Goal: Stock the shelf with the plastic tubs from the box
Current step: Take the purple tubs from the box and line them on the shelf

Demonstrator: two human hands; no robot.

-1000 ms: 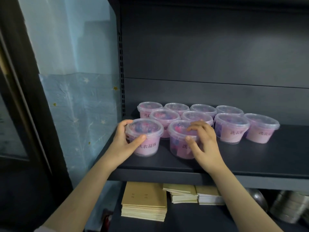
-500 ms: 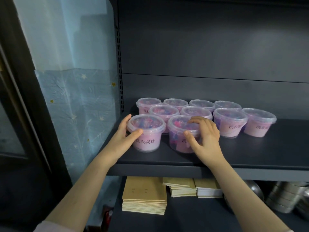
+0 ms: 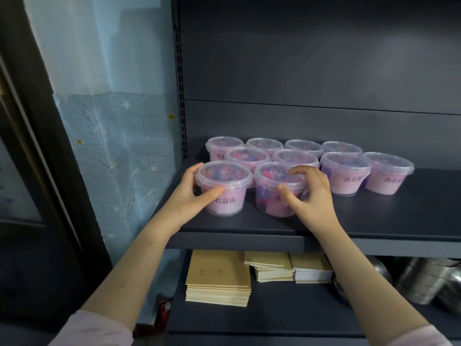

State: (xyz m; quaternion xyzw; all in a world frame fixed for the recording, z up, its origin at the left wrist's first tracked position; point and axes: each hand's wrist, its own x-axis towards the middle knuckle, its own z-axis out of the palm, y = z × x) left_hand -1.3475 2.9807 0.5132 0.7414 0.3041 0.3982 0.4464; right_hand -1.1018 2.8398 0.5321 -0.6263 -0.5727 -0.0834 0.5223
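Now the left front tub (image 3: 223, 174) stands at the shelf's (image 3: 374, 221) front edge, the left hand (image 3: 189, 198) wrapped round it — thumb on the label. Just beside it at three o'clock, the right front tub (image 3: 268, 196) is held by the right hand (image 3: 311, 198), fingers (image 3: 299, 171) curled over its lid. Eight more tubs (image 3: 345, 174) (lids on) crowd at twelve o'clock.

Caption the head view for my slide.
The left hand grips the left front tub and the right hand the right front tub on a dark shelf, eight more tubs behind.
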